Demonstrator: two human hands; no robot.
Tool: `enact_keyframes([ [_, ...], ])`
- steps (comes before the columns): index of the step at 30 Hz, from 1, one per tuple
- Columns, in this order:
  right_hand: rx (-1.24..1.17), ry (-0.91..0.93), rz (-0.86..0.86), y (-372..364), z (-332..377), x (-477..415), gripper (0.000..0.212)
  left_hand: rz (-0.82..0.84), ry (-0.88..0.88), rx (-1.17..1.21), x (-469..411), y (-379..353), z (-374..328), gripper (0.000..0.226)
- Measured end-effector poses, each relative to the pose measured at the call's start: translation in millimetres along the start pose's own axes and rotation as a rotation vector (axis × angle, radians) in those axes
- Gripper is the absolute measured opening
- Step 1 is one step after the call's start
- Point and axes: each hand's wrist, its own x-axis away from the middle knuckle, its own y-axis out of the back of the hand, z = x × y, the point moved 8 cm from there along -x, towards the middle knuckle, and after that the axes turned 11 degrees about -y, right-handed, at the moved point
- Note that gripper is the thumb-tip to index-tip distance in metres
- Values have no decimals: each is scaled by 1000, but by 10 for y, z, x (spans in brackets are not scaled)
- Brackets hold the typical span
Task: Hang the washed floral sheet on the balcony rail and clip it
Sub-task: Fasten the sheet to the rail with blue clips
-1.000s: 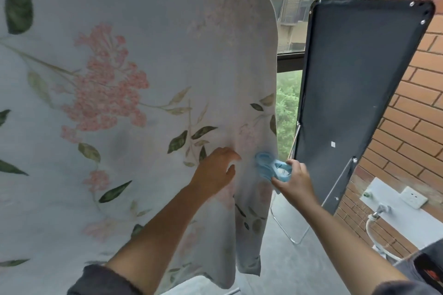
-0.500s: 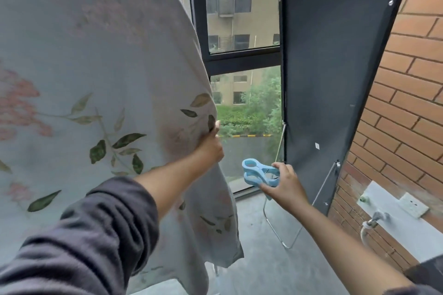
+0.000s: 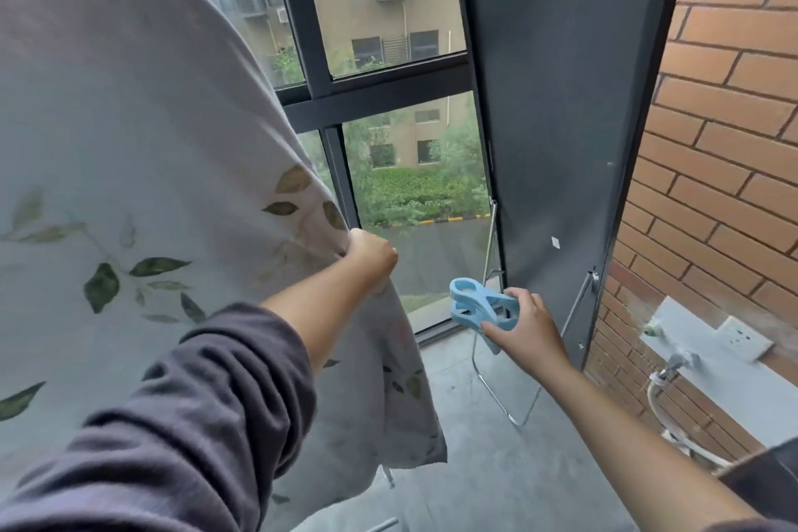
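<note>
P1: Since a sec ago, L hand (image 3: 371,257) has left the face of the floral sheet (image 3: 151,186) & gone to its right edge. Blue clip (image 3: 477,307), which was up against that edge, is now apart from it.

P2: Grip on the cloth?

P1: L fingers curled round the edge, fabric bunched in the fist. Dark sleeve (image 3: 172,423) sits pushed up the forearm.

P2: Where's the sheet overall?

P1: Hangs down the left of view. Top runs out of frame, bottom corner hangs loose above the grey floor (image 3: 496,466). Green leaves printed on it.

P2: And the clip?

P1: In R hand (image 3: 524,330), pinched at the handle end w/ digits on either side. Ring-shaped end points left toward the sheet, near L hand but touching neither hand nor cloth. Can't tell if it's squeezed open.

P2: Bkgd?

P1: Black window frame (image 3: 311,56) behind. Dark panel (image 3: 552,99) leans by the brick wall (image 3: 712,143) at right, its metal legs (image 3: 509,406) below the clip. Wall socket (image 3: 742,337) & tap (image 3: 680,361) are low on the wall, right of the R arm.
</note>
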Motion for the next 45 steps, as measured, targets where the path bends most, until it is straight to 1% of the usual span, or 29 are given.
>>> enact_keyframes([
  [2, -14, -15, 18, -83, -68, -9, 60, 135, -59, -25, -118, -277, -177, 42],
  [5, -9, -49, 53, -209, -233, -34, 60, 261, -125, -39, -248, -674, -449, 40],
  [7, -9, -98, 82, -306, -407, -90, 62, 297, -166, -41, -358, -903, -622, 36],
  [10, -29, -159, 110, -465, -620, -124, 64, 352, -214, -12, -480, -1263, -840, 37],
  [14, -184, -277, 175, -820, -917, -201, 60, 350, -283, 72, -631, -1660, -1093, 26],
  [16, -322, -383, 212, -1024, -1110, -217, 56, 296, -283, 167, -686, -1722, -1180, 23],
  [18, -465, -505, 236, -1207, -1322, -240, 52, 142, -184, 372, -829, -1608, -1112, 19],
  [21, -603, -645, 238, -1359, -1577, -242, 44, -162, 147, 756, -1039, -1398, -683, 17],
  [22, -646, -679, 231, -1401, -1646, -240, 39, -224, 260, 835, -1089, -1396, -542, 17],
  [23, -692, -724, 218, -1464, -1731, -244, 34, -249, 339, 854, -1169, -1461, -446, 16],
  [24, -728, -749, 208, -1482, -1772, -222, 31, -239, 378, 806, -1182, -1511, -373, 15],
  [25, -754, -774, 209, -1529, -1812, -200, 30, -178, 364, 709, -1206, -1611, -365, 21],
  [27, -771, -834, 227, -1683, -1940, -160, 28, 22, 268, 449, -1298, -1913, -500, 38],
  [29, -762, -856, 256, -1813, -2002, -123, 28, 146, 168, 293, -1338, -2189, -662, 44],
  [31, -758, -874, 282, -1941, -2075, -122, 31, 268, 86, 206, -1390, -2436, -848, 49],
  [33, -752, -884, 311, -2068, -2140, -141, 33, 379, 42, 195, -1388, -2698, -990, 54],
  [35, -742, -891, 336, -2178, -2195, -155, 34, 470, 9, 190, -1346, -2877, -1085, 49],
  [36, -736, -899, 349, -2233, -2232, -150, 34, 483, -34, 185, -1345, -2915, -1156, 43],
  [38, -723, -915, 361, -2339, -2324, -151, 36, 414, -49, 229, -1451, -2905, -1223, 32],
  [39, -720, -922, 367, -2375, -2356, -143, 36, 338, -4, 290, -1523, -2850, -1199, 28],
  [41, -714, -932, 380, -2471, -2428, -142, 36, 140, 173, 493, -1669, -2764, -1006, 23],
  [42, -713, -944, 388, -2537, -2466, -129, 36, 98, 239, 518, -1710, -2753, -919, 22],
  [43, -715, -955, 392, -2604, -2502, -115, 35, 111, 276, 446, -1744, -2805, -859, 26],
  [44, -714, -961, 397, -2665, -2531, -91, 35, 165, 269, 271, -1757, -2859, -835, 32],
  [45, -715, -966, 403, -2721, -2552, -69, 35, 280, 196, 76, -1773, -2967, -899, 40],
])
